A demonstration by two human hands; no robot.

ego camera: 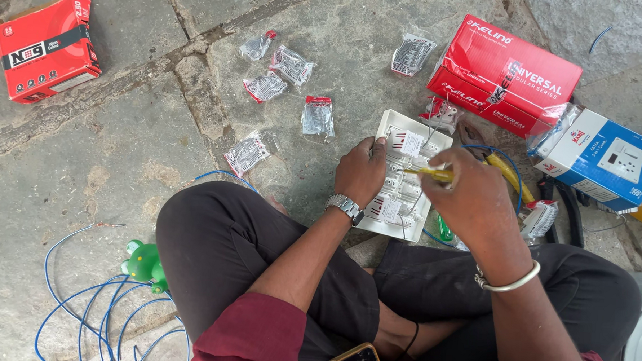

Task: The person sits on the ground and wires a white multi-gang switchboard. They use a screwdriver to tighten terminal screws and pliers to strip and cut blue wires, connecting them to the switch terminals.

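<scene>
- Head view: a person sits cross-legged on a stone floor (120,150), and a white switch plate (402,175) lies face down just past the knees — every place below is told from this plate.
- The left hand (359,171) rests on the plate's left edge, fingers curled together over the rim and clamped on it; a metal watch (346,205) sits on that wrist.
- The right hand (471,201) hovers over the plate's right side, fingers pinched together on a yellow-handled screwdriver (437,175) whose tip points left onto the plate's back. A silver bangle (508,282) rings this wrist.
- Up and to the left of the plate lie several small clear packets (290,65), scattered apart.
- Up and to the right of the plate stands a long red carton (506,73); further right, a blue and white box (610,161).
- Far up-left of the plate — a second red box (45,46).
- Down-left of the plate, blue wire (106,315) loops beside a green toy (144,264).
</scene>
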